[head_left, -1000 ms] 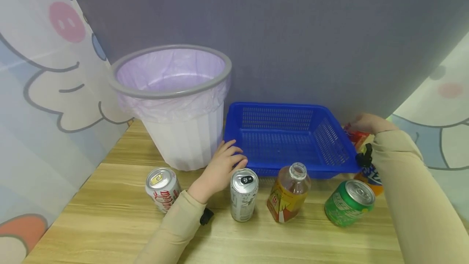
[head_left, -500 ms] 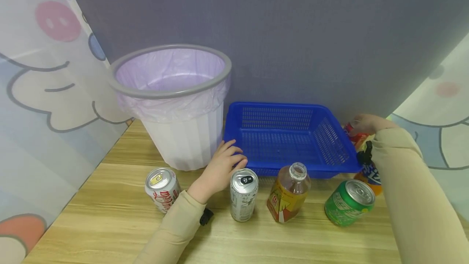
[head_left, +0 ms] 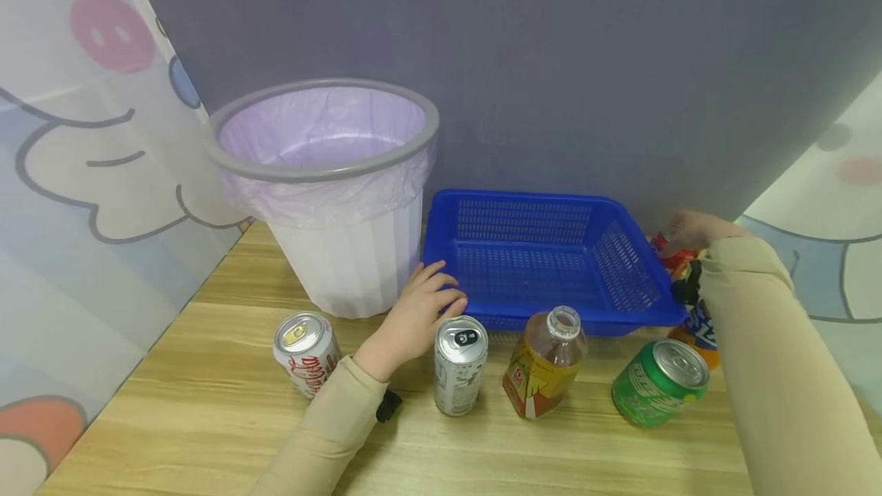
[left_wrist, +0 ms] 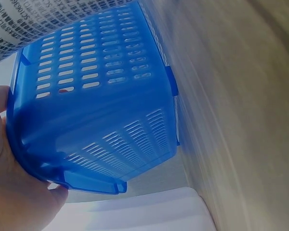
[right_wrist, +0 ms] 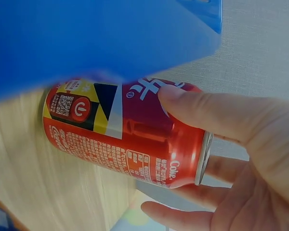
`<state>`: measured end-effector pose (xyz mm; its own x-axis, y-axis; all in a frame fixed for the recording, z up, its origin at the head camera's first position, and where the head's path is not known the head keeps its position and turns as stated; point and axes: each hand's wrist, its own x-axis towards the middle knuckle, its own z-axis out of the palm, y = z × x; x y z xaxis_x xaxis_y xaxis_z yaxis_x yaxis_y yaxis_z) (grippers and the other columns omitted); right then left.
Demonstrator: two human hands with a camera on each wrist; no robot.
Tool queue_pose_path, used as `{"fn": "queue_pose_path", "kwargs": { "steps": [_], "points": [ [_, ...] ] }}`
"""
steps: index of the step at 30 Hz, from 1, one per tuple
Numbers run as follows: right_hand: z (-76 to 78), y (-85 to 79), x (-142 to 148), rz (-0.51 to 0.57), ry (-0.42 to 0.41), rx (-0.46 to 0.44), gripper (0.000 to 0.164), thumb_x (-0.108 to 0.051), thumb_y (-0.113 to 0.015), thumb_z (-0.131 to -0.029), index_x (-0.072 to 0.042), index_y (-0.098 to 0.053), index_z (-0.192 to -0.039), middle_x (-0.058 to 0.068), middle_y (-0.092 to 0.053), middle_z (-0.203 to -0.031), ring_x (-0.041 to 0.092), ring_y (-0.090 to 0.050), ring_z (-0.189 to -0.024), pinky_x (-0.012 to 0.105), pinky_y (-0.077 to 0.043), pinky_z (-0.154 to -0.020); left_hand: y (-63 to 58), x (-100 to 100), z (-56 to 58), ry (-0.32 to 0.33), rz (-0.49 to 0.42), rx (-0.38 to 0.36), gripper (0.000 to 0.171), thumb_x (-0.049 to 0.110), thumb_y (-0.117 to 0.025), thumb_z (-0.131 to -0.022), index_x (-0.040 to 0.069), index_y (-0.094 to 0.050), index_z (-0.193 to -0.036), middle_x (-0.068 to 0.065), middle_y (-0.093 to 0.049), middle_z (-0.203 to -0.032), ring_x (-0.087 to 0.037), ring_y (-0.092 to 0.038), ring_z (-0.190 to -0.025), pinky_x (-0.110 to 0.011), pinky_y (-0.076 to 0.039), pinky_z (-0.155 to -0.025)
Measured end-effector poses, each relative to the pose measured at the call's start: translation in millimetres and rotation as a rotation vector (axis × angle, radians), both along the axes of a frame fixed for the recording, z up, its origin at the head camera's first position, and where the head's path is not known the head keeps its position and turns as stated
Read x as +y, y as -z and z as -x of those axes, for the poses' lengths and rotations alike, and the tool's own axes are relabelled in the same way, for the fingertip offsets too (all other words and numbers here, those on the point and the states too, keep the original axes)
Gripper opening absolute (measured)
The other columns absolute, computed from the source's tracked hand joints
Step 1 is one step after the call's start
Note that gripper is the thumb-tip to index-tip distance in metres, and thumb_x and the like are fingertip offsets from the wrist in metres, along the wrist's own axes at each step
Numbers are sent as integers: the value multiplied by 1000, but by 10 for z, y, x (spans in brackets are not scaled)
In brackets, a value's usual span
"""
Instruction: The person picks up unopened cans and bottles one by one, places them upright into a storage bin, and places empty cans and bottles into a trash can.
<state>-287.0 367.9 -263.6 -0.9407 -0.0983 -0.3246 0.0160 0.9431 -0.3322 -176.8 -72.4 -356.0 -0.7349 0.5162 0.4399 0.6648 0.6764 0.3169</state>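
Note:
My left hand (head_left: 413, 320) holds the front left corner of the blue plastic basket (head_left: 551, 321), its fingers over the rim (left_wrist: 12, 120). Close to that hand stands a white-and-grey can (head_left: 460, 381) with a black tab. Beyond the basket's right side, my right hand (head_left: 696, 232) grips a red Coke can (right_wrist: 130, 139), thumb across the front and fingers behind. In the head view that hand covers much of the can. Whether its base touches the table cannot be told. My right forearm partly hides an orange drink bottle (head_left: 701, 334) with a dark blue label.
A white bin (head_left: 351, 266) with a purple liner stands left of the basket. Along the front are a white Coca-Cola can (head_left: 308, 362), an uncapped clear bottle (head_left: 544, 373) with a yellow label, and a green can (head_left: 658, 385). A grey panel (head_left: 551, 75) rises behind.
The head view has shifted slightly. My left hand stays on the basket corner. My right hand stays at the red Coke can, with only a slight shift in the picture.

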Motion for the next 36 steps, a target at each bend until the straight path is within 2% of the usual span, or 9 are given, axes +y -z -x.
{"fn": "queue_pose_path", "kwargs": {
  "steps": [6,11,14,21,25,29,32,36],
  "points": [
    [-13,25,32,7,-9,1,71,-18,-70,-82,22,-34,-128,46,-37,-126,62,-38,-113,70,-35,-92,-15,4,16,3,5,2,25,24,-51,-98,10,-71,-95,-10,-63,-112,-38,-40,-132,-61,-22,-111],
    [-3,66,73,-14,-27,57,76,-22,-74,-78,16,-36,-132,44,-38,-129,62,-37,-114,71,-35,-91,-15,8,9,2,7,3,24,24,-51,-98,11,-71,-94,-10,-63,-112,-38,-41,-132,-61,-23,-111],
    [-9,73,93,-5,-4,85,80,-26,-76,-75,13,-37,-133,43,-39,-129,62,-38,-114,70,-36,-89,-7,10,10,2,7,1,24,24,-51,-98,11,-71,-93,-10,-63,-112,-38,-41,-132,-61,-22,-111],
    [-36,44,79,22,71,83,73,-31,-79,-71,13,-50,-122,42,-46,-123,59,-46,-106,64,-45,-80,7,10,8,-1,-8,-9,25,25,-51,-98,10,-71,-94,-11,-63,-113,-38,-40,-132,-61,-21,-112],
    [-48,18,79,-8,83,104,64,-28,-77,-72,15,-56,-114,38,-57,-109,51,-54,-93,53,-52,-69,15,12,2,2,-11,-4,24,24,-51,-98,10,-71,-94,-11,-63,-112,-38,-40,-132,-62,-22,-111],
    [-59,-36,85,-17,95,121,63,-27,-75,-73,18,-55,-112,36,-59,-104,41,-60,-81,42,-54,-58,20,13,4,3,-7,0,25,25,-51,-98,11,-71,-95,-11,-63,-112,-38,-40,-132,-62,-22,-111],
    [-68,-120,85,-18,81,130,67,-29,-72,-75,19,-51,-117,40,-54,-114,40,-61,-82,41,-56,-59,18,13,5,2,-6,2,24,25,-51,-98,11,-71,-95,-10,-63,-112,-38,-40,-132,-62,-22,-111],
    [-77,-264,64,-29,58,175,68,-33,-67,-80,19,-49,-120,41,-50,-119,39,-63,-81,43,-56,-61,12,8,10,1,-9,3,24,25,-51,-98,10,-71,-95,-10,-63,-112,-38,-40,-132,-62,-22,-111]
  ]
}}
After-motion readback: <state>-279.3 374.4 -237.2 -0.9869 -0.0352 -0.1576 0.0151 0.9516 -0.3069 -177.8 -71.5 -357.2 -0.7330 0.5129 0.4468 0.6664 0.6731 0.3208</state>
